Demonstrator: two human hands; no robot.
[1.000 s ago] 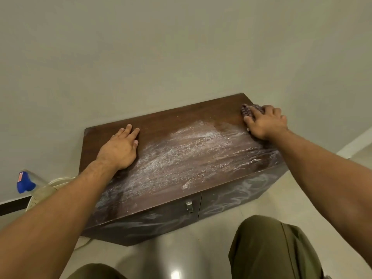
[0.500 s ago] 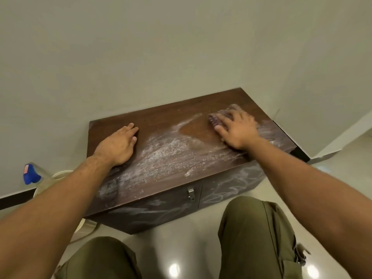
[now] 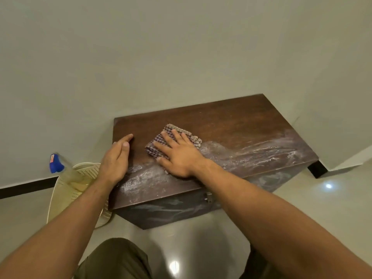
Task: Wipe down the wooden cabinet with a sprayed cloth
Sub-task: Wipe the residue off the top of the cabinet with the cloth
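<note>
Cabinet: the wooden cabinet is standing on the floor against the pale wall, its dark top facing the camera.
Cloth: the checked cloth is lying folded on the left half of the cabinet top, nearer the back edge than the front.
Right hand: the right hand is pressing flat on the cloth with its fingers straight and spread; it is curling round nothing.
Left hand: the left hand is resting on the left end of the top, just beside the cloth but apart from it. Its fingers are lying straight and together, and it is holding nothing.
Residue: whitish streaks are showing along the front half of the top and running down onto the front panel.
Handle: a small metal handle is sitting on the cabinet front, just under the right forearm.
Spray bottle: a clear bottle with a blue spray head is standing left of the cabinet, well apart from both hands.
Beside it: a cream perforated plastic piece is lying between the bottle and the cabinet.
Person: a knee in olive trousers is showing at the bottom edge.
</note>
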